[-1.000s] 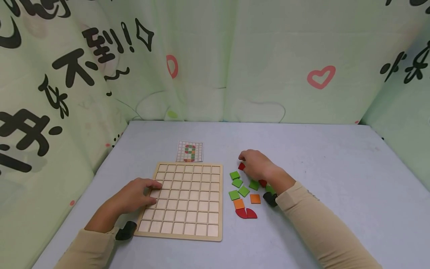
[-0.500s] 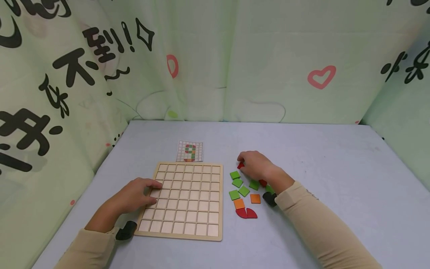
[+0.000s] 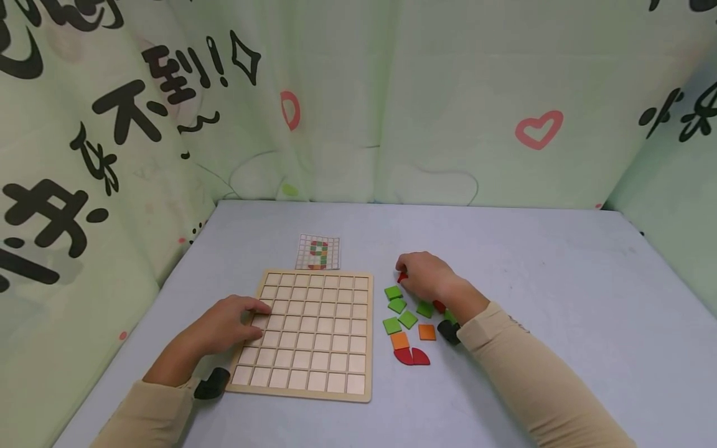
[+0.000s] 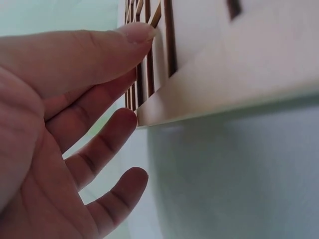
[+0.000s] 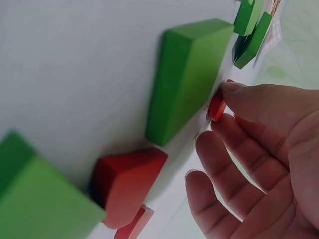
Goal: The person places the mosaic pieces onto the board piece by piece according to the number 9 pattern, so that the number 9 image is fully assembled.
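Board, one, toward left edge of desk; left hand rests loosely spread on its left rim. Tiles off right rim: two orange, six green, at least five red. Right hand pinches red tile; step seems picking up, next calls for lifting. One card past far rim.
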The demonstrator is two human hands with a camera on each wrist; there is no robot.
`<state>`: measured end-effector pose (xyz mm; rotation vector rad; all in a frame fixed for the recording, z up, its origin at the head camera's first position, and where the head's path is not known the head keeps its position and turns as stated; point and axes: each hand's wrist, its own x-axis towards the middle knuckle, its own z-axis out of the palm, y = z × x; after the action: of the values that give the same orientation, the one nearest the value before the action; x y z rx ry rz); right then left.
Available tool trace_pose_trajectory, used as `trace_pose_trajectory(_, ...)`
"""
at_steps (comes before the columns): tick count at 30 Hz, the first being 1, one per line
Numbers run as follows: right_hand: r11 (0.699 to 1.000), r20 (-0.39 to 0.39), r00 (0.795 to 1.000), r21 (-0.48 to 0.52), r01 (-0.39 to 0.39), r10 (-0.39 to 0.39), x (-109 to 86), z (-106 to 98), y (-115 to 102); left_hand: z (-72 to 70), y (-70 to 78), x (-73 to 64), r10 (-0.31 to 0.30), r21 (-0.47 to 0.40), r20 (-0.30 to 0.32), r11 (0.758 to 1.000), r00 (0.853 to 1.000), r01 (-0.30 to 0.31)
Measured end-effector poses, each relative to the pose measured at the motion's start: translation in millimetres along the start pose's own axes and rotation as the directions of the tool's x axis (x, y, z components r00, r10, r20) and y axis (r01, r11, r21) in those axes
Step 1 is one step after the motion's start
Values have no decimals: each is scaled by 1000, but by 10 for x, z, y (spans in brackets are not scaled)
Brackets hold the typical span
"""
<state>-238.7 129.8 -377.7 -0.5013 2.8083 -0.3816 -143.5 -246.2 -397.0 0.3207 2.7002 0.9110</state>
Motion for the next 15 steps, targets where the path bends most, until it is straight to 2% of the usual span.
trace_pose_trajectory(6,1000,-5,1000,15,-3,3,4,13,-5,17,14,1,-6,-37,-5,999,1000,6)
trace_pose_trajectory(10,1000,-8,1000,23,-7,8,12,17,-10,37,39,2,5,-24,3,1000,1000,-5)
trace_pose_trajectory(15,1000,-4,1000,23,-16,16,13,24,-14,55,59,30,-20,-8,8,1000,1000,20)
